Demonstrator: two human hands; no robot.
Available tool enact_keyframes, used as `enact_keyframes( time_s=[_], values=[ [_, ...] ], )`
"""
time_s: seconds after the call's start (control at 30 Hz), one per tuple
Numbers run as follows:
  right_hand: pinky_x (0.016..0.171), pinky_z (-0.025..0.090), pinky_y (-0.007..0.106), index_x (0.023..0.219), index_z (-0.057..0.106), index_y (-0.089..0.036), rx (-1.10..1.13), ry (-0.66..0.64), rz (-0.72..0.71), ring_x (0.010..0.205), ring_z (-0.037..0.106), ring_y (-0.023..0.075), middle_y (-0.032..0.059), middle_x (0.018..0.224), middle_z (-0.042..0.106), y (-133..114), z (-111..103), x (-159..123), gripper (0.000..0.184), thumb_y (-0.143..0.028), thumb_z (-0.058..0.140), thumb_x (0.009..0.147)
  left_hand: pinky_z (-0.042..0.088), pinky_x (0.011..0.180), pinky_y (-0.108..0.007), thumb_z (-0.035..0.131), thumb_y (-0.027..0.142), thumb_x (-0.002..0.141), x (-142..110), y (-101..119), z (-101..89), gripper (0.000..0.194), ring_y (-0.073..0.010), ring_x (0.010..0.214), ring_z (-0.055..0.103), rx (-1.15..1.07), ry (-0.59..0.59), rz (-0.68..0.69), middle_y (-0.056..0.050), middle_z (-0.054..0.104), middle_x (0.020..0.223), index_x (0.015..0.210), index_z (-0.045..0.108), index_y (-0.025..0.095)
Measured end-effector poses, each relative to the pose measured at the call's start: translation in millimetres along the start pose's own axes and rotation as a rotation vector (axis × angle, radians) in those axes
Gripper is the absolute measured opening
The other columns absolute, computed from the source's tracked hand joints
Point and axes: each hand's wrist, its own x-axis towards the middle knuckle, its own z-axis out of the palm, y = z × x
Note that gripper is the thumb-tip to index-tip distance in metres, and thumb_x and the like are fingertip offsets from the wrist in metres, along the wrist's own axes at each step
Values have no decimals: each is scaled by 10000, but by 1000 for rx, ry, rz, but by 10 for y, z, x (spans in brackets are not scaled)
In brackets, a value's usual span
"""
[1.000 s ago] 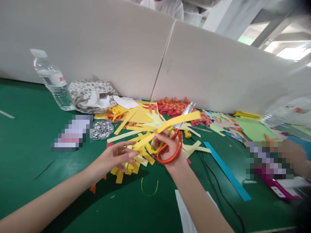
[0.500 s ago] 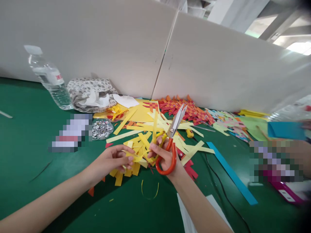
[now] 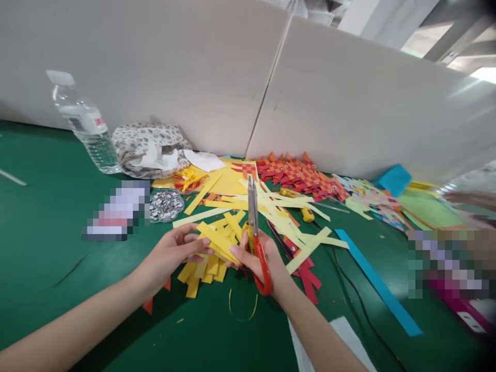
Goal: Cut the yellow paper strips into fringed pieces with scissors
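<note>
Between the fingertips of my left hand (image 3: 176, 253) is one end of a yellow paper strip (image 3: 217, 241), which looks folded or doubled. My right hand (image 3: 271, 258) pinches the other end with its thumb. Hooked in that same hand, orange-handled scissors (image 3: 253, 209) point up and away, their blades close together. Under both hands lies a heap of cut yellow paper strips (image 3: 194, 284). Longer pale yellow strips (image 3: 310, 248) are scattered just beyond and to the right. A thin curved yellow sliver (image 3: 242, 319) rests on the green table nearer to me.
A water bottle (image 3: 87, 126), a patterned cloth bag (image 3: 153, 137) and a round container of googly eyes (image 3: 166, 205) stand at left. Woven red-orange paper fish (image 3: 298, 173) lie along the partition. At right are a blue strip (image 3: 377, 281), a black cable (image 3: 356, 299) and another person's blurred hand (image 3: 475, 206).
The yellow strip has come up flat between both my hands. The scissors have swung left and stand more upright. At right, the blue paper has left the other person's hand and lies further back.
</note>
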Motion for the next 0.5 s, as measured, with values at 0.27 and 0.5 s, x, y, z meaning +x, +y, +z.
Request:
enact_keyframes(
  time_s=[0.27,0.5],
  values=[
    [608,482,269,653,439,-220,-92,48,-29,517,495,97,-83,582,461,-24,2,10,262,-191,696,610,499,698,-199,739,201,670,-65,60,-2,425,-162,863,680,-6,-85,-5,2,701,800,1070,597,204],
    [558,439,243,663,444,-218,-174,50,-33,522,467,98,-79,573,470,14,-20,18,275,-186,710,603,515,726,-183,736,246,712,-78,62,6,337,-106,769,664,-9,-44,51,46,649,727,1025,615,206]
  ],
)
